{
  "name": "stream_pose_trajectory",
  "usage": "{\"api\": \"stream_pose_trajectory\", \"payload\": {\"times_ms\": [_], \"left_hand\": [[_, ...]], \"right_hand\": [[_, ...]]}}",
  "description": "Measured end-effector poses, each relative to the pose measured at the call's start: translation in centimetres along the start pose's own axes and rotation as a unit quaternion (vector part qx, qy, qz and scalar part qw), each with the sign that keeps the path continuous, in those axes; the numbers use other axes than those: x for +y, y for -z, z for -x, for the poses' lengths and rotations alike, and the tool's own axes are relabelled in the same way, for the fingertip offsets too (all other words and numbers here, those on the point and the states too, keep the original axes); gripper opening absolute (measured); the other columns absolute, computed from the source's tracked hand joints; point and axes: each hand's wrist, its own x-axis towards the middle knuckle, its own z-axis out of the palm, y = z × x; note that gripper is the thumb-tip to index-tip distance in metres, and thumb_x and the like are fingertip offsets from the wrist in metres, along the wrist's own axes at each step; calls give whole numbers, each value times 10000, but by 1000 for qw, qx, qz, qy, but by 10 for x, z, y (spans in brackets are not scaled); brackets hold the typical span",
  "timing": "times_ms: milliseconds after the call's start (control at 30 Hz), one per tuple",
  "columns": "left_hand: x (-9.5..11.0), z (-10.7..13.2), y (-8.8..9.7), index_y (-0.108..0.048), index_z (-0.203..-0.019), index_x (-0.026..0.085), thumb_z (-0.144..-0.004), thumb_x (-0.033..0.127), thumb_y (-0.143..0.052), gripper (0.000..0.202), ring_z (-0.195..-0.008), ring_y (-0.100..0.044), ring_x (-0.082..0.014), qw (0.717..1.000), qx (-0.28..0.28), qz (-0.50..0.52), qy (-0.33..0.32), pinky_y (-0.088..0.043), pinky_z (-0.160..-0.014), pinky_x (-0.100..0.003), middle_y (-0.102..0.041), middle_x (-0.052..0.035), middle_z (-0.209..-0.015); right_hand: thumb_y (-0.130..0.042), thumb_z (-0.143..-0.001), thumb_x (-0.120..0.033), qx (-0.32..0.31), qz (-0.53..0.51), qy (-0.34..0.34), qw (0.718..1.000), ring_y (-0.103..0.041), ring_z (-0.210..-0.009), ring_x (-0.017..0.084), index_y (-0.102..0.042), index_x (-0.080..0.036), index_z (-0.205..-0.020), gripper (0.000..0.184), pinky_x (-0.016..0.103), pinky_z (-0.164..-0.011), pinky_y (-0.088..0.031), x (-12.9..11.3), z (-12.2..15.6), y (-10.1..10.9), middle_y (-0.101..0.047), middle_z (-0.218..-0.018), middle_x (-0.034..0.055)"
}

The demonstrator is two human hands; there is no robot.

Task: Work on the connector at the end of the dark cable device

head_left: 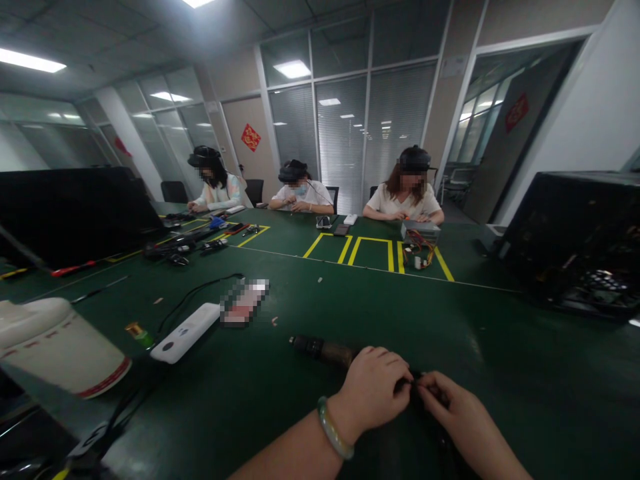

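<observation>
A dark power drill (325, 351) lies on the green tabletop, its chuck pointing left. My left hand (375, 383), with a pale green bangle at the wrist, is closed over the rear part of the drill and covers much of it. Close beside it, my right hand (447, 397) has thumb and forefinger pinched together at a small dark part. The fingertips of both hands nearly meet there. What exactly the right fingers grip is hidden, and the area beneath both hands is dark.
A white power bank (187, 333) with a black cable lies left, near a small green bottle (139, 335) and a large white cup (65, 347). Black computer case (575, 240) stands right. Three people sit opposite; a power supply with wires (420, 233) lies before one.
</observation>
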Motion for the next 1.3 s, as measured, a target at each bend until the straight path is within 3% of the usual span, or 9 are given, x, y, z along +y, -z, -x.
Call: {"api": "stream_pose_trajectory", "payload": {"times_ms": [433,1000,1300], "left_hand": [[-3,0,-6,-659,-939,235,-837,216,-611,114,-975,-568,-173,1000,14,19,2,-385,-905,-331,-667,23,-1034],[-2,0,0,-652,-941,228,-847,211,-596,111,-965,-568,-175,1000,10,27,0,-384,-900,-332,-661,14,-1032],[-2,0,-2,-649,-958,238,-870,238,-598,101,-990,-562,-158,1000,-2,-9,-1,-383,-906,-317,-657,31,-1039]], "right_hand": [[-493,-892,-385,-4,-4,14,1000,-609,-708,166,-599,-245,-872,176,215,-640,-419,1,-1,-2,-646,-755,-31],[-500,-888,-386,-7,0,3,1000,-602,-686,159,-617,-246,-868,184,203,-603,-404,-3,1,0,-646,-744,-35],[-500,-872,-379,6,5,17,1000,-591,-667,158,-611,-236,-836,185,204,-606,-410,-3,0,-2,-629,-714,-34]]}}
